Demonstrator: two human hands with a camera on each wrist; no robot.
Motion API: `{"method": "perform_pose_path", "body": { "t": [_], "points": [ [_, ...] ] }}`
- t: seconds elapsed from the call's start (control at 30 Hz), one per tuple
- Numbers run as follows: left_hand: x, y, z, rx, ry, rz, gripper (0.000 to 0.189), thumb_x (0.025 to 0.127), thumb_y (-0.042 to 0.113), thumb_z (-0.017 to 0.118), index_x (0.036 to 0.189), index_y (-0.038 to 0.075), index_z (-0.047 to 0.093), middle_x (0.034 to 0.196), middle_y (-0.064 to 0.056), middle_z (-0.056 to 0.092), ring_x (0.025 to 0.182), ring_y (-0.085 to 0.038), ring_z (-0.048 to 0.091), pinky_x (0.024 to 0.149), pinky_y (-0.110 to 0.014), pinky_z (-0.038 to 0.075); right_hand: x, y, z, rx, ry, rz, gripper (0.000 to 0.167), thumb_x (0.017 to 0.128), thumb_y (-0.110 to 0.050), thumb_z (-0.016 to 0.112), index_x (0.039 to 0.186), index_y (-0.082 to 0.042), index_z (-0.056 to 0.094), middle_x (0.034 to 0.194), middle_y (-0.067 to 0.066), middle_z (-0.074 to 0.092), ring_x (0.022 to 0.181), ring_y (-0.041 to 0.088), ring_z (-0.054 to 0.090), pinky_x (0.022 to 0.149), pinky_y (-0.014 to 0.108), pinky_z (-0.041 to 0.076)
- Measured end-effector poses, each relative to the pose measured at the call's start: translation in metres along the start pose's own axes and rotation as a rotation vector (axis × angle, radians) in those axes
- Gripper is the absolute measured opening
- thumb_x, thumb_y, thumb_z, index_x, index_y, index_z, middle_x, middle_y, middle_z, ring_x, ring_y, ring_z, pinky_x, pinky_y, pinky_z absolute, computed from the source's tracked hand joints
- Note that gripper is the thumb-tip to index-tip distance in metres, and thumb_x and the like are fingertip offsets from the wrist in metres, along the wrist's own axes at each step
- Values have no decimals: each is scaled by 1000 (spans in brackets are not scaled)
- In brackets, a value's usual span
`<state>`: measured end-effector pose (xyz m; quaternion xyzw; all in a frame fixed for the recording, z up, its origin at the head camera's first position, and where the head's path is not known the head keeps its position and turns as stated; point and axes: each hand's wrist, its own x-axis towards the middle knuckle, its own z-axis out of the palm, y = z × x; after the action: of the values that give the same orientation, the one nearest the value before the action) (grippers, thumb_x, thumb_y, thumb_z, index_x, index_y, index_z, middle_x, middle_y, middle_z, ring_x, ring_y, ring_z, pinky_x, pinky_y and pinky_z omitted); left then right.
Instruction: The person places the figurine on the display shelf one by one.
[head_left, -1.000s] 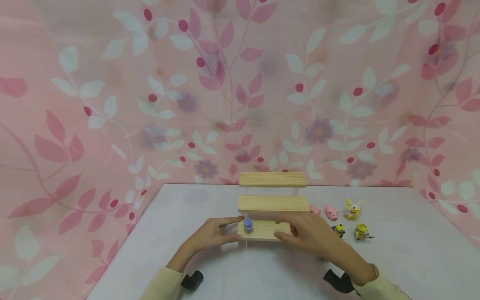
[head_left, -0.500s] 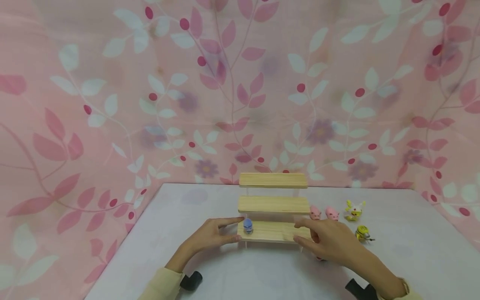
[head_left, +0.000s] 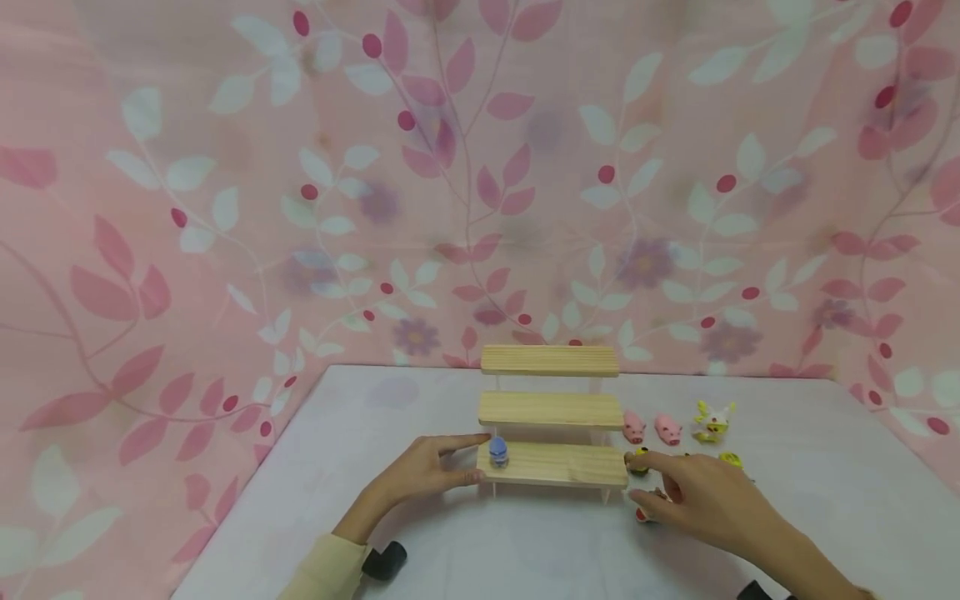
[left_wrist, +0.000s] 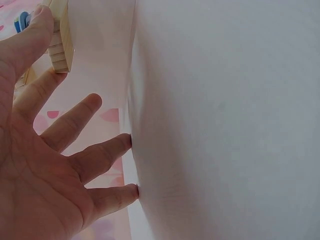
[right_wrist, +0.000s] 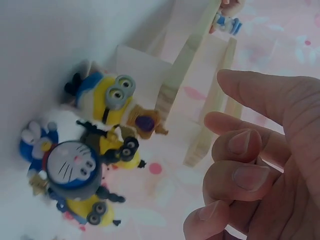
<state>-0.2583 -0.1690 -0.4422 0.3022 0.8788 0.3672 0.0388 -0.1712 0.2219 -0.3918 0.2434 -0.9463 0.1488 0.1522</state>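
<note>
A small blue-capped figurine (head_left: 498, 451) stands at the left end of the lowest shelf of a three-tier wooden display stand (head_left: 555, 465). My left hand (head_left: 425, 467) touches that end, index fingertip at the back corner and thumb at the front. In the left wrist view its other fingers are straight and spread, two tips meeting the white tabletop. My right hand (head_left: 708, 500) hovers off the stand's right end, fingers loosely bent and nothing between them. Nearest to it in the right wrist view are a minion figurine (right_wrist: 107, 97) and a Doraemon figurine (right_wrist: 72, 165).
Two pink pig figurines (head_left: 668, 429) and a yellow-and-white eared figurine (head_left: 711, 422) stand behind my right hand, which partly hides several others. The white table (head_left: 390, 400) ends at a pink leaf-patterned cloth (head_left: 480, 167).
My right hand has moved right, from above the lowest shelf to beside the figurines. My left hand stays at the shelf's left end, and the blue-capped figurine has not moved.
</note>
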Motion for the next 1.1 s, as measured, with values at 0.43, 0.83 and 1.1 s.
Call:
{"method": "perform_pose_path", "body": {
  "t": [0.43, 0.83, 1.1],
  "points": [
    [1, 0, 0, 3, 1, -2, 60, 85, 56, 72, 138, 31, 60, 139, -3, 56, 129, -20, 49, 104, -47, 43, -22, 18, -7, -113, -96, 154, 34, 80, -55, 76, 104, -32, 71, 58, -20, 34, 51, 0, 30, 47, 21, 26],
    [1, -1, 0, 16, -5, 5, 60, 85, 55, 71, 138, 31, 59, 139, -1, 56, 130, -20, 49, 105, -46, 42, -27, 33, -3, -83, -194, 235, 36, 78, -50, 79, 105, -28, 70, 59, -13, 38, 50, 4, 31, 47, 22, 25],
    [1, -1, -1, 36, -8, 3, 61, 85, 58, 70, 139, 32, 58, 139, -1, 56, 130, -19, 49, 104, -46, 43, -31, 42, 1, -71, -219, 275, 42, 78, -48, 80, 111, -24, 70, 60, -11, 39, 51, 5, 33, 47, 22, 26]
  ]
}}
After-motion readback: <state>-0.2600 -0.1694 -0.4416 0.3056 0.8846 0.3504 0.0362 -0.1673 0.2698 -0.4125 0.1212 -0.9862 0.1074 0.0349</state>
